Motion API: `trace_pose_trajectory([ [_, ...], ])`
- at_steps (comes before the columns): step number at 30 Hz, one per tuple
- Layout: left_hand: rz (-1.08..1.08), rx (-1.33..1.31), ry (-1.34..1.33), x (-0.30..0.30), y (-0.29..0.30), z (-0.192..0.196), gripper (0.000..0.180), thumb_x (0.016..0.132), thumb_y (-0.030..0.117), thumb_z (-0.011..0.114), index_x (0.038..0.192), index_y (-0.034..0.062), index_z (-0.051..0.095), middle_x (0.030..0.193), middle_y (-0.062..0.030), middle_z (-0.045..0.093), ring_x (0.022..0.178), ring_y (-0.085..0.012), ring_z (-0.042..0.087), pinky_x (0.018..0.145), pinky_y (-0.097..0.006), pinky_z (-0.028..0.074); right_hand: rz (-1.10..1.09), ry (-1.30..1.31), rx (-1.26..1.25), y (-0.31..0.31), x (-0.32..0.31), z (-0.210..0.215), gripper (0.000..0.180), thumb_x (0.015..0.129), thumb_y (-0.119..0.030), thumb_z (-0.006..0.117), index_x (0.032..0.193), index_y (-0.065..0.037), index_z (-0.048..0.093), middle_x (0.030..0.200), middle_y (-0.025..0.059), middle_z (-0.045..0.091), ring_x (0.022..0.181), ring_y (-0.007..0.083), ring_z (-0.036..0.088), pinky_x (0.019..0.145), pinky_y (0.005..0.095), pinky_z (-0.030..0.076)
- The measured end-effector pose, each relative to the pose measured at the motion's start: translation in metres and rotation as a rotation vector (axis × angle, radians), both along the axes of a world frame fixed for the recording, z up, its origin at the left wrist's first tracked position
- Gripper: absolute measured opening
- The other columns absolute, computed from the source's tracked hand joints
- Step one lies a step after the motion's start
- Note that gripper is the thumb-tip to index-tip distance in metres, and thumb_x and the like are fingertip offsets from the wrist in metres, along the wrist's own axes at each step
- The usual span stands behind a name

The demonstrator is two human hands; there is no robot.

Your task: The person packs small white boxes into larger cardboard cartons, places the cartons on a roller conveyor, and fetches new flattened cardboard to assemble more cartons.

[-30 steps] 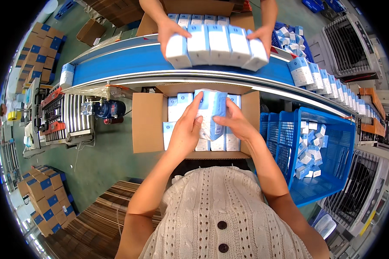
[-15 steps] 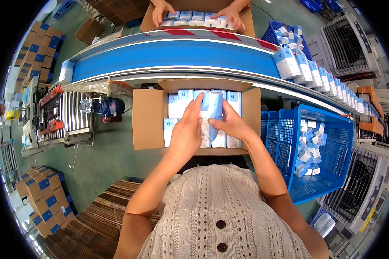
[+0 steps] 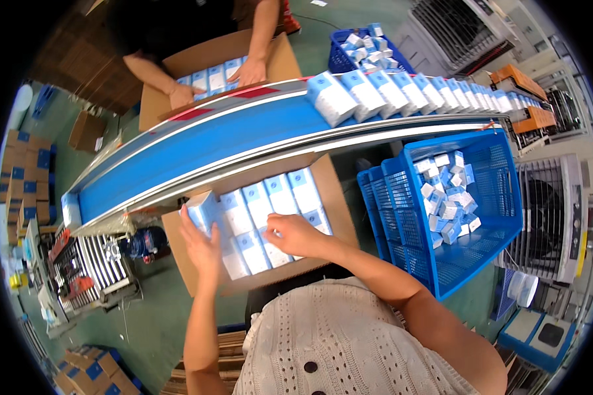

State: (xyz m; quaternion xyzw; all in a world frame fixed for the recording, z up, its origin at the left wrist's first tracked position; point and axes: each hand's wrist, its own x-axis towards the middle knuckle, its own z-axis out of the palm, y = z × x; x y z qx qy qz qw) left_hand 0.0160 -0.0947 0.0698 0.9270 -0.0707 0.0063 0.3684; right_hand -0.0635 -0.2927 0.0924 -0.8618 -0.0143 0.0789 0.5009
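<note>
An open cardboard carton (image 3: 339,210) in front of me holds rows of blue-and-white packs (image 3: 260,201) standing side by side. At its left end, my left hand (image 3: 203,249) grips one blue-and-white pack (image 3: 204,207), fingers on its left side and thumb on its right. This pack sits higher than its neighbours and is tilted. My right hand (image 3: 296,236) is over the near row, its fingers curled in and touching or just above the packs; nothing shows in them.
Beyond the carton runs a blue conveyor belt (image 3: 178,153), with a line of packs (image 3: 392,92) at its right. Across it, a co-worker's hands (image 3: 250,71) press on packs in another carton (image 3: 283,59). A blue crate (image 3: 487,230) of small boxes stands at right.
My view has turned right. The left hand has carried a pack to the carton's left end; the right hand has let go of it and curled over the near row.
</note>
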Motion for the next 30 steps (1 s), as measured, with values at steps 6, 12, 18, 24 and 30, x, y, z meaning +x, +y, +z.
trace_pose_trajectory([
  [6,-0.453,0.619,-0.125,0.0,-0.005,-0.044,0.074,0.074,0.02,0.061,0.135,0.0103,0.02,0.118,-0.0234,0.038,0.099,-0.0398,0.046,0.076,-0.043,0.046,-0.492,-0.408,-0.379,-0.073,-0.037,0.005,0.016,0.074,-0.004,0.053,0.063,0.001,0.043,0.066,0.0151,0.047,0.061,0.0335,0.05,0.052,0.0408,0.039],
  [12,0.095,0.291,0.282,-0.005,-0.002,-0.04,0.077,0.074,0.025,0.061,0.136,0.011,0.017,0.11,-0.025,0.043,0.09,-0.0401,0.052,0.074,-0.046,0.045,-0.524,-0.119,-0.425,-0.111,-0.072,-0.006,0.024,0.082,-0.015,0.053,0.065,0.0,0.044,0.068,0.0189,0.048,0.062,0.0388,0.05,0.053,0.0437,0.04],
  [18,-0.066,0.613,0.017,0.008,-0.035,-0.07,0.07,0.081,0.03,0.053,0.133,-0.0011,0.019,0.107,-0.0232,0.044,0.096,-0.0387,0.047,0.081,-0.046,0.04,-0.383,-0.097,-0.331,-0.087,-0.068,-0.021,0.029,0.084,-0.023,0.053,0.066,0.0,0.046,0.067,0.0197,0.051,0.061,0.0391,0.052,0.053,0.0442,0.041],
  [24,-0.573,0.679,0.072,-0.044,-0.035,-0.052,0.072,0.078,0.035,0.058,0.131,-0.0039,0.027,0.137,-0.0262,0.019,0.129,-0.038,0.015,0.104,-0.047,0.015,-0.381,-0.103,-0.452,-0.104,-0.059,-0.04,0.012,0.075,-0.012,0.049,0.067,-0.003,0.051,0.068,0.0166,0.056,0.061,0.0352,0.056,0.055,0.0439,0.045],
  [30,-0.613,0.29,0.381,-0.009,-0.033,-0.032,0.065,0.078,0.026,0.057,0.129,-0.003,0.029,0.13,-0.0261,0.032,0.124,-0.0385,0.027,0.101,-0.041,0.024,-0.018,-0.002,-0.384,-0.065,-0.03,-0.052,0.027,0.079,-0.027,0.051,0.072,-0.001,0.054,0.076,0.0147,0.057,0.07,0.0324,0.058,0.063,0.0439,0.045],
])
